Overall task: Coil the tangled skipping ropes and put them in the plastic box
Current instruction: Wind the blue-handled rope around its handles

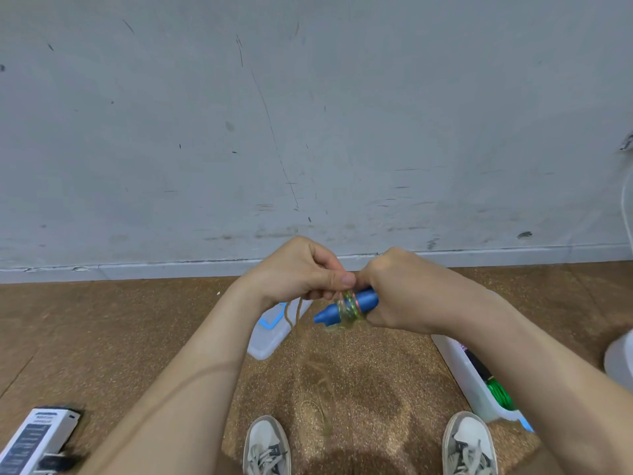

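Observation:
My right hand [397, 289] grips the blue handles [346, 308] of a skipping rope, held level in front of me. Several turns of clear, glittery rope [349, 308] are wrapped round the handles. My left hand [301, 272] pinches the rope just left of the wraps, thumb against fingers. The loose rest of the rope [296, 313] hangs from that hand and trails blurred toward the floor. The plastic box [469, 375] stands on the floor at my right, partly behind my right forearm, with a green rope [498, 394] coiled inside.
A clear plastic lid with blue clips [270, 330] lies on the brown floor under my hands. My two shoes [267, 447] are at the bottom. A white and dark carton [32, 440] sits at the lower left. A scuffed wall [308, 132] rises just ahead.

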Tool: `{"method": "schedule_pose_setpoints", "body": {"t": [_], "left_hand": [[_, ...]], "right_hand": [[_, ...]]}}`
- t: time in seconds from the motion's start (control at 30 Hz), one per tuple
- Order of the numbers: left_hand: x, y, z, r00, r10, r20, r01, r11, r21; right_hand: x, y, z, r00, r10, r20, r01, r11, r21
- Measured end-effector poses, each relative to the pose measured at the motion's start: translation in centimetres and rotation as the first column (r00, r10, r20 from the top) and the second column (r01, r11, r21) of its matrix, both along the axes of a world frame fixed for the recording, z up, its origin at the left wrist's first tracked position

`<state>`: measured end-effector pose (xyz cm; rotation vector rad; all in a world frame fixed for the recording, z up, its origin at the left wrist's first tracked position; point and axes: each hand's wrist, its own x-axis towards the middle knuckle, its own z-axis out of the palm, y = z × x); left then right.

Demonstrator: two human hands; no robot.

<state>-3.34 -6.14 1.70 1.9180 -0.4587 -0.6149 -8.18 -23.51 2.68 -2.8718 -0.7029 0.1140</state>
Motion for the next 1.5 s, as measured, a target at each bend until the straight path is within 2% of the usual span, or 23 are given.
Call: {"method": "schedule_pose_setpoints", "body": {"t": [0.07, 0.13, 0.2, 0.27, 0.33, 0.37, 0.5, 0.57, 0.6, 0.67, 0.7, 0.77, 0.9, 1.03, 1.17, 1.23, 1.33, 1.5], "left_hand": [[-0.2, -0.1, -0.3, 0.995, -0.04, -0.096, 0.03, 0.995, -0.1], [-0.5, -0.7, -0.6, 0.984, -0.02, -0.175, -0.021, 0.973, -0.23], [-0.7, -1.6, -0.9, 0.965, 0.052, -0.257, -0.142, 0.928, -0.345], [-0.9, -2.4, -1.4, 0.951, 0.079, -0.299, -0.202, 0.891, -0.406], [-1.2, -3.1, -1.8, 0.952, 0.073, -0.298, -0.195, 0.892, -0.407], [-1.3, -3.4, -2.0, 0.957, 0.092, -0.275, -0.197, 0.902, -0.385], [-1.2, -3.8, -1.7, 0.973, 0.225, -0.054, -0.231, 0.945, -0.23], [-1.4, -3.6, -1.2, 0.963, 0.208, 0.173, -0.202, 0.978, -0.048], [-1.7, -3.5, -1.1, 0.931, 0.14, 0.336, -0.184, 0.977, 0.103], [-2.3, -3.4, -0.7, 0.763, -0.105, 0.638, -0.224, 0.883, 0.413], [-2.5, -3.5, -0.5, 0.664, -0.2, 0.72, -0.254, 0.845, 0.47], [-2.7, -3.6, -0.1, 0.553, -0.262, 0.791, -0.266, 0.844, 0.466], [-2.3, -3.0, -0.2, 0.482, -0.286, 0.828, -0.187, 0.89, 0.416], [-2.1, -2.9, -0.5, 0.487, -0.29, 0.824, -0.162, 0.897, 0.412], [-2.1, -2.9, -0.5, 0.525, -0.275, 0.805, -0.121, 0.912, 0.391], [-1.9, -2.5, -0.5, 0.593, -0.235, 0.77, -0.084, 0.933, 0.35], [-1.7, -2.2, -0.5, 0.779, -0.071, 0.622, -0.054, 0.982, 0.18], [-1.4, -2.6, -0.7, 0.835, -0.066, 0.546, -0.012, 0.99, 0.138]], "right_hand": [[-0.4, -0.1, 0.6, 0.998, 0.01, -0.058, -0.003, 0.994, 0.112], [-0.4, -0.5, 0.6, 0.993, -0.016, -0.117, 0.051, 0.95, 0.307], [-0.1, -0.9, 0.6, 0.978, -0.059, -0.2, 0.164, 0.811, 0.562], [0.3, -1.2, 0.6, 0.937, -0.09, -0.337, 0.326, 0.571, 0.754], [0.8, -1.5, 0.4, 0.888, -0.106, -0.448, 0.455, 0.349, 0.819], [1.1, -1.7, 0.2, 0.86, -0.125, -0.494, 0.508, 0.288, 0.812], [2.0, -2.5, -0.5, 0.769, -0.291, -0.569, 0.634, 0.24, 0.735], [2.5, -2.8, -0.8, 0.753, -0.443, -0.486, 0.635, 0.3, 0.711], [2.7, -3.0, -1.0, 0.757, -0.521, -0.394, 0.62, 0.383, 0.685], [2.8, -2.8, -1.6, 0.775, -0.603, -0.19, 0.582, 0.562, 0.588], [2.8, -2.6, -1.8, 0.784, -0.61, -0.116, 0.566, 0.624, 0.539], [2.9, -2.2, -2.3, 0.799, -0.601, -0.03, 0.551, 0.71, 0.439], [2.8, -1.5, -3.0, 0.851, -0.525, -0.016, 0.515, 0.828, 0.222], [2.7, -1.3, -2.6, 0.877, -0.468, -0.109, 0.474, 0.88, 0.034], [2.5, -0.5, -3.5, 0.922, -0.315, -0.226, 0.307, 0.949, -0.069], [2.3, -0.7, -3.2, 0.929, -0.246, -0.276, 0.235, 0.969, -0.072], [1.9, -1.5, -1.8, 0.917, -0.172, -0.361, 0.161, 0.985, -0.06], [1.3, -1.9, -0.9, 0.913, -0.1, -0.395, 0.105, 0.994, -0.009]]}}
